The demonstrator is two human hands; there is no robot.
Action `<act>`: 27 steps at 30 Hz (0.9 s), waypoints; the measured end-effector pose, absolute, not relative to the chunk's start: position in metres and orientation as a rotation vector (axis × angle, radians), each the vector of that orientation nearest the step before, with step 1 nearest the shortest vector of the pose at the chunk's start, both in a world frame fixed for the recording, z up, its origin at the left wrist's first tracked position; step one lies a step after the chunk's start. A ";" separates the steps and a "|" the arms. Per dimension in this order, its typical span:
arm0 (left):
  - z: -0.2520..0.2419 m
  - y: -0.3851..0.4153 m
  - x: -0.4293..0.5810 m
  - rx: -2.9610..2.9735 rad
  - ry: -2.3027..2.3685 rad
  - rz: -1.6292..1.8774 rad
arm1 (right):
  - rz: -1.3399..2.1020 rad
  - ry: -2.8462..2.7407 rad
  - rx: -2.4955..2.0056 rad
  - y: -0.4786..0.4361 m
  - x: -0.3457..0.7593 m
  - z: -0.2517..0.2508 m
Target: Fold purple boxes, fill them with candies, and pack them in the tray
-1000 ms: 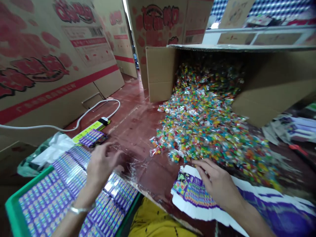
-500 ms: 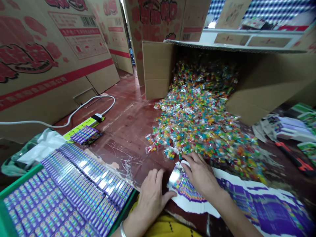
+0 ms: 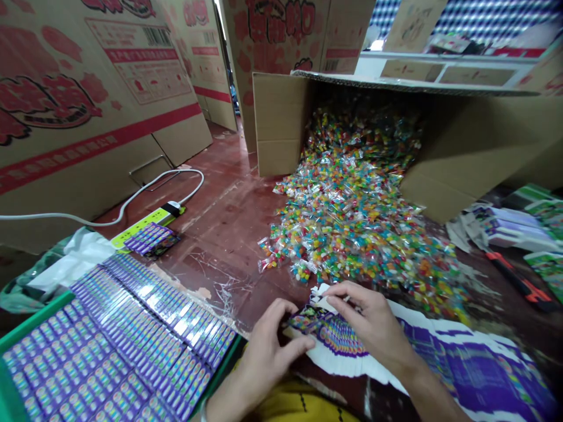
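A fanned row of flat printed cartons [image 3: 343,340], purple with white flaps, lies in front of me and runs off to the right. My right hand [image 3: 373,319] is over its left end, thumb and fingers closed on a white flap of the top carton. Around the row's left end curves my left hand [image 3: 272,340]. Its thumb and fingers are apart, with carton edges in the gap between them. Just beyond the hands spreads a heap of small clear packets of multicoloured candies [image 3: 352,234], spilling from a cardboard box [image 3: 279,126] lying on its side.
At left, a green tray [image 3: 13,375] holds rows of small purple packs [image 3: 132,328]. Behind it are a power strip [image 3: 145,225] with a white cable and a clear bag. Large cartons [image 3: 105,105] stand at the back. A red-and-black tool [image 3: 519,281] lies at right.
My right hand has drawn back slightly toward me, its fingers closing on a carton flap. The top carton's left end has shifted, and my left fingers have curled closer around it.
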State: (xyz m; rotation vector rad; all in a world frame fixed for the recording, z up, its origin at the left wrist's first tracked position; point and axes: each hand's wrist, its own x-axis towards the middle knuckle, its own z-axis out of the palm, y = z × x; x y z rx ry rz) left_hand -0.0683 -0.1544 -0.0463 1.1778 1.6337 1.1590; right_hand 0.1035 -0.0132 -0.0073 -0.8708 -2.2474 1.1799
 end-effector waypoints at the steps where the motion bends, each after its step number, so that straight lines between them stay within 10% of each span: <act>1: -0.040 -0.153 -0.072 1.029 1.458 1.206 | 1.277 -2.207 -0.875 -0.015 0.103 -0.002; 15: -0.019 -0.146 -0.084 0.406 0.596 1.224 | 0.674 -2.368 -0.507 -0.048 0.103 0.002; 27: 0.000 -0.150 -0.091 0.832 0.895 1.046 | 1.563 -2.837 -0.457 -0.030 0.105 0.041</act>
